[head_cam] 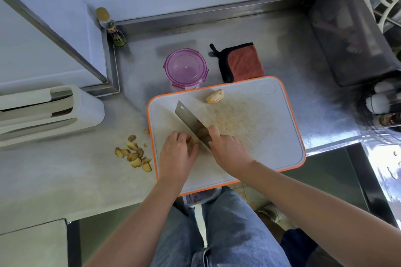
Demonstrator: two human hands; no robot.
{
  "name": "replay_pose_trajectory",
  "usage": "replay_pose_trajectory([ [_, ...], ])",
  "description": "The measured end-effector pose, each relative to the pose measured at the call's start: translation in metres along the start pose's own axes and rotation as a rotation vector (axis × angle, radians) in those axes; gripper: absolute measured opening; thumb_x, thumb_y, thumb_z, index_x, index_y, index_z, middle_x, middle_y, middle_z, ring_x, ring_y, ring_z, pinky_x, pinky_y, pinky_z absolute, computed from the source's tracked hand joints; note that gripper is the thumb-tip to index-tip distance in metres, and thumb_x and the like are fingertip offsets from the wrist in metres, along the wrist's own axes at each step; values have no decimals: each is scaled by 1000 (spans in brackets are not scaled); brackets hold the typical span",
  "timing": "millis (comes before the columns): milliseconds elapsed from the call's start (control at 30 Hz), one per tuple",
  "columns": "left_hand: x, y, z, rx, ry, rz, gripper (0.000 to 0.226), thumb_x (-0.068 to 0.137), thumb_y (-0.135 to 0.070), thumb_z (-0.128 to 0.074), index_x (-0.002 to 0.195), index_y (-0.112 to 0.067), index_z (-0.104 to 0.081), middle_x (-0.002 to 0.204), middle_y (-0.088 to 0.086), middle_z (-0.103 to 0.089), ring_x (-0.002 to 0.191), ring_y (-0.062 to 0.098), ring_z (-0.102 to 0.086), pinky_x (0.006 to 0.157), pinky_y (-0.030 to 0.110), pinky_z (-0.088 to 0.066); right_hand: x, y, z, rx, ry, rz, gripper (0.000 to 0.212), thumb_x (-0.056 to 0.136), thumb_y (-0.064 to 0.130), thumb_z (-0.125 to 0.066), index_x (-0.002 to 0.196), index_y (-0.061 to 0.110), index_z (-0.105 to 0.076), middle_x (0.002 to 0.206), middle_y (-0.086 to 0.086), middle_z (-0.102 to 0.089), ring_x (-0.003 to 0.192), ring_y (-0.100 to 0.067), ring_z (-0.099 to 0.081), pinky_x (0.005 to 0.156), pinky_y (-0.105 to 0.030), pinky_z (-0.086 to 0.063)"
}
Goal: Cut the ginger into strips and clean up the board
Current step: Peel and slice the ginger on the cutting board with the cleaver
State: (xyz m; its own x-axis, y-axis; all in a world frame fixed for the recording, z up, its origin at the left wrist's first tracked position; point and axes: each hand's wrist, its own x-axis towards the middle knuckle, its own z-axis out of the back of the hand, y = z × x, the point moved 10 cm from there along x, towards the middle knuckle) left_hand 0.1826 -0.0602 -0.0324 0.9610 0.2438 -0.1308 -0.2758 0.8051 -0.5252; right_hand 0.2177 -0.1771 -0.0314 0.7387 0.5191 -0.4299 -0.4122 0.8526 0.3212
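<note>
While the left hand [176,151] curls its fingers over 1 piece of ginger [193,141] and holds it down, the right hand [227,150] is closed round the handle of a knife [188,119]; the handle itself is hidden under the palm. This ginger lies between the 2 hands and touches the left fingertips. The wide blade stands on it just to the right of them and points toward the back left. All of this is on the cutting board [271,136], which sits at the front edge of the worktop [65,171] and sticks out a little over it. Another lump of ginger [214,96] rests near the far edge of the board, well apart from both hands. Ginger scraps [134,155] lie on the worktop just beside the left edge of the board. Behind the board, toward the back edge of the worktop, stand a purple container [185,69] and a folded cloth [243,62].
</note>
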Motion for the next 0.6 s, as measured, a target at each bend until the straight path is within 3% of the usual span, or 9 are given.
replay_pose_trajectory([
  [167, -2, 0, -1, 9, 15, 7, 23, 84, -26, -71, 99, -9, -67, 94, 5, -59, 89, 23, -56, 73, 34, -49, -6, -10, 6, 40, -22, 7, 20, 102, 20, -35, 117, 8, -32, 59, 3, -35, 59, -28, -46, 53, -35, -36],
  [400, -5, 0, -1, 19, 29, 8, 24, 81, -27, -73, 99, -12, -65, 93, 3, -59, 91, 23, -55, 74, 34, -48, -10, 3, 2, -55, 6, 67, 26, 102, 20, -33, 126, 11, -30, 72, -4, -48, 61, -30, -47, 57, -37, -42],
  [600, -7, 0, -1, 20, 33, 29, 26, 82, -31, -73, 100, -15, -63, 95, 1, -59, 92, 21, -54, 74, 34, -48, -8, -10, 9, -19, -10, 10, 19, 102, 21, -34, 119, 12, -30, 62, 2, -39, 60, -29, -48, 57, -36, -42],
])
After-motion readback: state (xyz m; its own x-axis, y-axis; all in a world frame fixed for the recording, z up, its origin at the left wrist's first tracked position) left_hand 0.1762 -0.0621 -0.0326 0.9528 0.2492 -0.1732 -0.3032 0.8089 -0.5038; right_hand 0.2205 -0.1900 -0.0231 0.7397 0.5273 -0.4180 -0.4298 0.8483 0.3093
